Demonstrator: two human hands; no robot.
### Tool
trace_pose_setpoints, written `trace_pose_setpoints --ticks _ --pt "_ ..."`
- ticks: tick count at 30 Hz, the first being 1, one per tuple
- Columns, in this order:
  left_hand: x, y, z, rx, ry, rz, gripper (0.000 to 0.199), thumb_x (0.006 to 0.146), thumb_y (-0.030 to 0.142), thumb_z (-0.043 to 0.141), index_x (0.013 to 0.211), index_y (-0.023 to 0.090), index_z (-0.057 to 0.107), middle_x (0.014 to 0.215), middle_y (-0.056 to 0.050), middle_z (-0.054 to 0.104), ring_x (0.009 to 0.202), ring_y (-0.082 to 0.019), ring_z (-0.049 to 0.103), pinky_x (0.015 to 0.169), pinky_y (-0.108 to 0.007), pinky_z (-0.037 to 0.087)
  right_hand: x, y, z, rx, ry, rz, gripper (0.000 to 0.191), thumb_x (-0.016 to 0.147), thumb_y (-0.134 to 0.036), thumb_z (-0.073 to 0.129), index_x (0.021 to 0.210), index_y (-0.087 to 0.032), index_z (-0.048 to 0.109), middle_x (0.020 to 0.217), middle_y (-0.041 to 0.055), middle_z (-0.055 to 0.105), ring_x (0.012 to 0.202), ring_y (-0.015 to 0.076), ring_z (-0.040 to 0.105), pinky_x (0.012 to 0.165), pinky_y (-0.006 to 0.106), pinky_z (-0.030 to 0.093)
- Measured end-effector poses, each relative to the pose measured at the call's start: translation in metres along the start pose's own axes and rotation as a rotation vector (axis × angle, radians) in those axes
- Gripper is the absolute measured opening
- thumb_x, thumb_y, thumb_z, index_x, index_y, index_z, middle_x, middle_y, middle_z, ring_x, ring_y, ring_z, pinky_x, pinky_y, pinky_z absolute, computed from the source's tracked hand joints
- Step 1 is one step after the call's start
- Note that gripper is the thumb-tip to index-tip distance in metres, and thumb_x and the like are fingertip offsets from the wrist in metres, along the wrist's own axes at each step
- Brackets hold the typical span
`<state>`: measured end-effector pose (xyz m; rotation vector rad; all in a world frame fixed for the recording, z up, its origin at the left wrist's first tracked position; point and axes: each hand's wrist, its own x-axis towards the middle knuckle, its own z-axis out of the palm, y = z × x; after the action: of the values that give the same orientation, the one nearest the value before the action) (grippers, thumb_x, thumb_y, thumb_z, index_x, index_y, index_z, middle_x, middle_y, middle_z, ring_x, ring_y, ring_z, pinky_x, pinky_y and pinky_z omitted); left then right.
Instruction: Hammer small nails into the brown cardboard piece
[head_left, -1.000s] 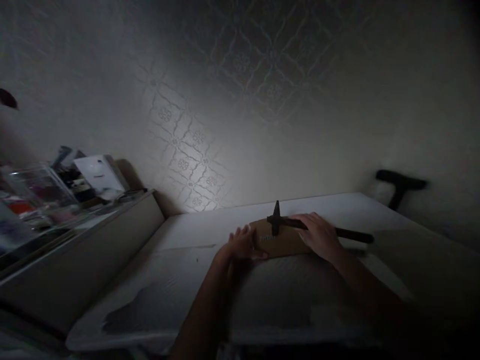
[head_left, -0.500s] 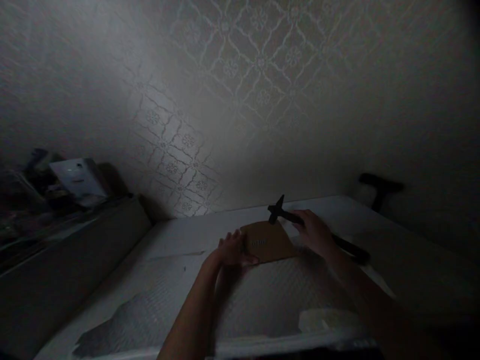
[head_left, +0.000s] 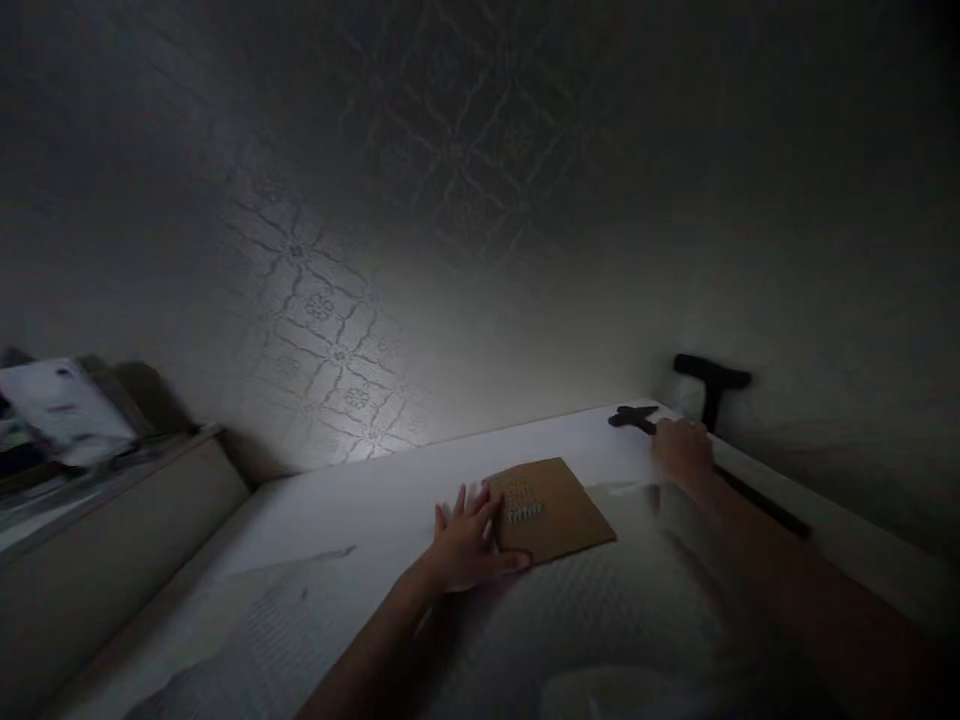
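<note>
My left hand (head_left: 463,545) lies at the left edge of a flat brown board (head_left: 574,510), its fingers spread and its thumb along the near edge. On the board are a patch of small dots and a row of short, pale metal pieces (head_left: 525,512) that look like nails. My right hand (head_left: 681,455) is closed around the handle of a dark hammer (head_left: 632,416), to the right of the board and apart from it. The hammer's head points left, toward the wall, and its long handle runs out behind my hand.
Wrinkled printed paper (head_left: 592,600) covers part of the white table (head_left: 405,475). A patterned wall (head_left: 480,330) rises behind it. A dark T-shaped handle (head_left: 712,375) stands past the right edge. At left, a shelf (head_left: 112,540) holds a white box (head_left: 64,405) and dim clutter.
My right hand has carried the hammer from over the board's far edge out to the right. My left hand stays at the board, its fingers now more spread. The view has shifted.
</note>
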<state>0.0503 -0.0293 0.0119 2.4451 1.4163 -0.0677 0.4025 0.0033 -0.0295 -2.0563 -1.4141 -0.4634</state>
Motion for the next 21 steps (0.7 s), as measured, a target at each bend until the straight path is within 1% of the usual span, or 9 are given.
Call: trace_pose_setpoints --ticks 3,6,11,14,16,18,19,21 --pt "0.012 0.024 0.005 0.007 0.003 0.031 0.101 0.064 0.081 0.038 0.144 0.024 0.012 0.150 -0.006 0.002 0.135 -0.033 -0.011 0.103 -0.063 -0.003 0.006 0.008 0.010 -0.091 -0.033 0.098 0.022 0.077 -0.007 0.045 0.071 -0.010 0.066 0.074 0.0204 0.062 0.083 0.0336 0.060 0.065 0.042 0.045" --pt "0.028 0.047 0.009 0.016 -0.016 0.072 0.103 0.063 0.082 0.038 0.144 0.025 0.010 0.150 -0.006 0.000 0.135 -0.034 -0.010 0.103 -0.064 -0.004 0.010 0.010 0.015 -0.127 -0.069 0.131 0.024 0.077 -0.007 0.045 0.073 -0.011 0.068 0.080 0.0220 0.063 0.085 0.0338 0.061 0.063 0.041 0.046" --pt "0.058 0.082 0.019 -0.010 0.009 0.173 0.103 0.064 0.082 0.037 0.144 0.024 0.008 0.150 -0.007 0.004 0.136 -0.035 -0.008 0.102 -0.065 -0.005 0.011 0.014 0.014 -0.132 -0.106 0.118 0.025 0.078 -0.008 0.044 0.082 -0.009 0.069 0.086 0.0230 0.063 0.088 0.0359 0.060 0.065 0.044 0.047" --pt "0.073 0.102 0.023 -0.023 -0.002 0.212 0.102 0.066 0.082 0.034 0.144 0.022 0.008 0.150 -0.009 0.004 0.136 -0.036 -0.008 0.101 -0.067 -0.004 0.013 0.019 0.005 -0.116 -0.134 0.086 0.022 0.080 -0.016 0.048 0.087 -0.009 0.068 0.085 0.0213 0.064 0.086 0.0359 0.061 0.066 0.044 0.047" --pt "0.078 0.111 0.024 -0.013 -0.007 0.228 0.102 0.066 0.081 0.033 0.144 0.022 0.008 0.150 -0.009 0.004 0.136 -0.036 -0.007 0.101 -0.068 -0.004 0.014 0.019 -0.008 -0.095 -0.123 0.081 0.025 0.080 -0.023 0.051 0.095 -0.010 0.066 0.088 0.0204 0.064 0.088 0.0363 0.060 0.068 0.046 0.047" --pt "0.079 0.116 0.024 -0.002 0.002 0.235 0.099 0.067 0.081 0.032 0.144 0.023 0.008 0.151 -0.008 0.003 0.136 -0.035 -0.006 0.102 -0.067 -0.002 0.014 0.012 -0.032 -0.035 -0.060 0.080 0.029 0.082 -0.027 0.050 0.103 -0.012 0.063 0.094 0.0187 0.065 0.091 0.0347 0.059 0.073 0.047 0.046" --pt "0.078 0.115 0.024 0.002 0.010 0.235 0.099 0.067 0.081 0.031 0.144 0.024 0.008 0.151 -0.007 0.002 0.136 -0.034 -0.006 0.103 -0.066 -0.001 0.010 0.005 -0.048 -0.004 -0.037 0.059 0.029 0.083 -0.027 0.047 0.104 -0.015 0.062 0.098 0.0159 0.065 0.091 0.0311 0.059 0.076 0.044 0.046" --pt "0.072 0.109 0.023 0.015 0.028 0.226 0.097 0.068 0.081 0.029 0.144 0.024 0.008 0.151 -0.006 0.002 0.137 -0.033 -0.005 0.104 -0.064 0.001 -0.004 -0.015 -0.089 0.239 0.092 -0.016 0.025 0.083 -0.026 0.046 0.099 -0.017 0.062 0.097 0.0108 0.066 0.088 0.0258 0.061 0.080 0.040 0.047"
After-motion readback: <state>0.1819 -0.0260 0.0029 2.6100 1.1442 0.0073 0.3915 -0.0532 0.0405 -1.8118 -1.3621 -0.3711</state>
